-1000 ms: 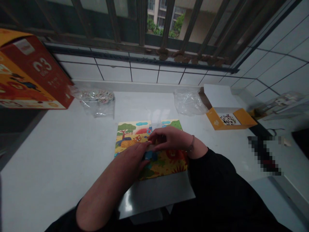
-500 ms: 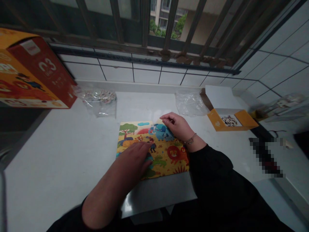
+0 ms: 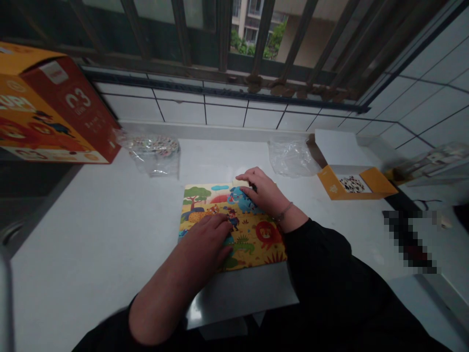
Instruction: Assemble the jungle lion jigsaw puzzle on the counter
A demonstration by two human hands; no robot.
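Observation:
A jigsaw puzzle (image 3: 260, 254) with bright safari animals lies flat on a metal board (image 3: 252, 291). My left hand (image 3: 210, 237) rests palm down over its left middle part, fingers stretched out and holding nothing. At the upper edge, by the blue elephant, is my right hand (image 3: 262, 193). Its thumb and index finger are apart, with the pale top edge of the puzzle showing between them. The right hand covers the puzzle's upper right corner, so the pieces beneath it are hidden.
A clear bag of puzzle pieces (image 3: 157, 149) lies at the back left, beside a large orange-red box (image 3: 76, 107). Behind the puzzle on the right are a crumpled clear bag (image 3: 291, 156) and an open yellow box (image 3: 351, 193) with pieces inside. A tiled wall and barred window rise behind.
My right hand has shifted slightly left along the top edge, and its thumb and index finger have spread apart. The left hand stays on the puzzle. The view has moved a little.

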